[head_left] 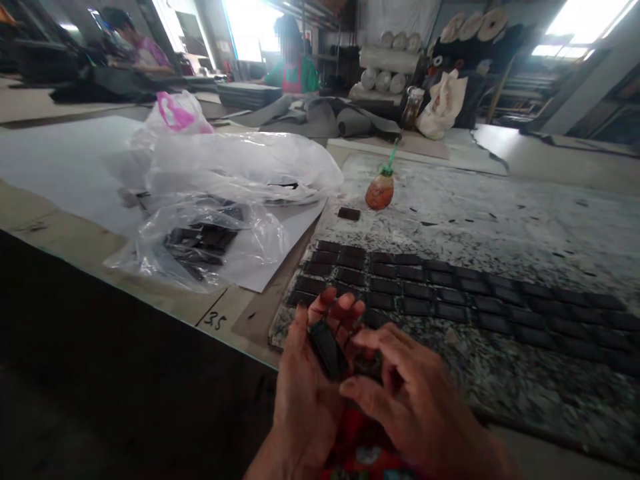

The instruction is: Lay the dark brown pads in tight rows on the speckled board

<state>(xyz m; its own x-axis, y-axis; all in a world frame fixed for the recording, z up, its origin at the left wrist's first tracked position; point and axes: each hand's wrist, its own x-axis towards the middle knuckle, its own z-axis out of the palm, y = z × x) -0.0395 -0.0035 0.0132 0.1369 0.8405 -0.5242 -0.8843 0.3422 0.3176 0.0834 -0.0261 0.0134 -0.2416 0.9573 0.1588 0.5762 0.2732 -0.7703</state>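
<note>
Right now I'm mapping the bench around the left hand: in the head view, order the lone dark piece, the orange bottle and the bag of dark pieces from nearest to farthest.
From the left hand:
1. Bag of dark pieces, up and to the left on the white sheet.
2. Lone dark piece, straight ahead, past the rows.
3. Orange bottle, just beyond that piece, slightly right.

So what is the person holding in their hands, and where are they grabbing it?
The left hand holds a small black rectangular piece, lying across its palm and fingers. The right hand is at the piece's lower end, seemingly touching it; it holds nothing itself.
</note>
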